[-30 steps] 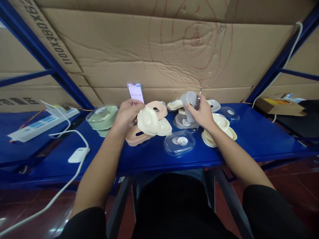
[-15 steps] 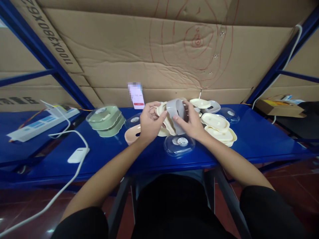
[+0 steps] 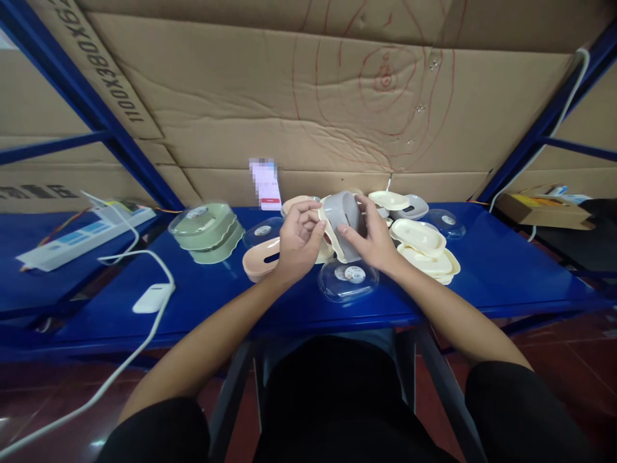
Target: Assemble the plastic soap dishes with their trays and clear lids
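Above the table, my left hand (image 3: 303, 241) is closed on a cream wavy-edged tray (image 3: 333, 239), thumb along its near side. My right hand (image 3: 376, 235) grips a grey oval dish (image 3: 341, 209) with a slot, its thumb on the near wall. Dish and tray are tilted on edge and pressed against each other. Just below them lies a clear plastic lid (image 3: 348, 281) with round stickers. Beside my left wrist is a peach slotted dish (image 3: 261, 257). Cream dishes (image 3: 419, 236) are piled to the right of my right hand.
Stacked green dishes with a clear lid (image 3: 206, 233) stand at the left. A phone (image 3: 266, 184) leans against the cardboard (image 3: 216, 96). A white cable (image 3: 154, 321) crosses the table's left side near a white case (image 3: 149, 298). Another clear lid (image 3: 446, 223) lies at right.
The cream tray and grey dish have come closer together, the gap between them narrowing. My left hand has moved slightly right. The view has shifted a little.
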A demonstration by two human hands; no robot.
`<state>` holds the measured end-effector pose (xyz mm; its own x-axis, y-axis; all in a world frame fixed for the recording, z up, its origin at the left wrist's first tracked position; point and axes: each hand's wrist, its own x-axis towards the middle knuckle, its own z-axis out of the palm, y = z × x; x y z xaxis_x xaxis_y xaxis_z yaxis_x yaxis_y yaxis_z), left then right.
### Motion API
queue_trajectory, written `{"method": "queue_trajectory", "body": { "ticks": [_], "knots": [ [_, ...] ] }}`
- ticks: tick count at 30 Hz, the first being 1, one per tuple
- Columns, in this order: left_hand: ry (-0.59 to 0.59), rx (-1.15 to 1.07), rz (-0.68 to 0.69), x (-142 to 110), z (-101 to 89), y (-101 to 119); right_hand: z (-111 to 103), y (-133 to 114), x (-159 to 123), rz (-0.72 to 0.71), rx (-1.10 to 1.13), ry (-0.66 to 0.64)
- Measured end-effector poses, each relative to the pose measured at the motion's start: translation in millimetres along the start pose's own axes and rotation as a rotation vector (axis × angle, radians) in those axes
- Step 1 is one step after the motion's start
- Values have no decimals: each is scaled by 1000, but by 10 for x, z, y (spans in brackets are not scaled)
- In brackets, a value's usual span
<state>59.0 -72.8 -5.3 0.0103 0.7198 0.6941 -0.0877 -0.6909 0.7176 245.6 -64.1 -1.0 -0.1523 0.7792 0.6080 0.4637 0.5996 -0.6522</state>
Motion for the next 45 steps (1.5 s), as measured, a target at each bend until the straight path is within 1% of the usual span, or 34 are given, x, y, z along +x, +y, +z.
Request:
{"method": "queue_trajectory", "body": {
  "ticks": [12, 17, 24, 27, 30, 33, 35, 38, 40, 42, 44, 45],
  "knots": [
    [-36, 10, -16, -8, -9, 2, -7, 32, 14, 1, -18, 19],
    [-41, 5, -53, -6, -1, 21, 1, 37, 14, 2, -35, 4],
    [-53, -9, -51, -10, 10, 50, 1, 49, 4, -31, -50, -5],
    [-54, -23, -50, -24, 24, 68, -11, 31, 8, -10, -45, -28],
    [-62, -36, -67, -34, 27, 95, -43, 17, 29, 43, 21, -71],
    [-97, -46, -90, -20, 0, 109, -94, 19, 64, 113, 170, -134],
    [-118, -48, -114, 4, -35, 89, -127, 21, 88, 154, 241, -177],
    [-117, -15, -136, 40, -87, 8, -149, 4, 106, 177, 286, -213],
    [-172, -11, -168, 46, -103, -47, -143, -21, 102, 183, 330, -227],
    [-281, -32, -232, 30, -97, -72, -130, -45, 89, 180, 353, -222],
    [-371, -59, -289, 2, -75, -56, -117, -60, 75, 173, 333, -208],
    [-391, -69, -307, -10, -62, -38, -113, -61, 69, 166, 317, -207]
  ]
}}
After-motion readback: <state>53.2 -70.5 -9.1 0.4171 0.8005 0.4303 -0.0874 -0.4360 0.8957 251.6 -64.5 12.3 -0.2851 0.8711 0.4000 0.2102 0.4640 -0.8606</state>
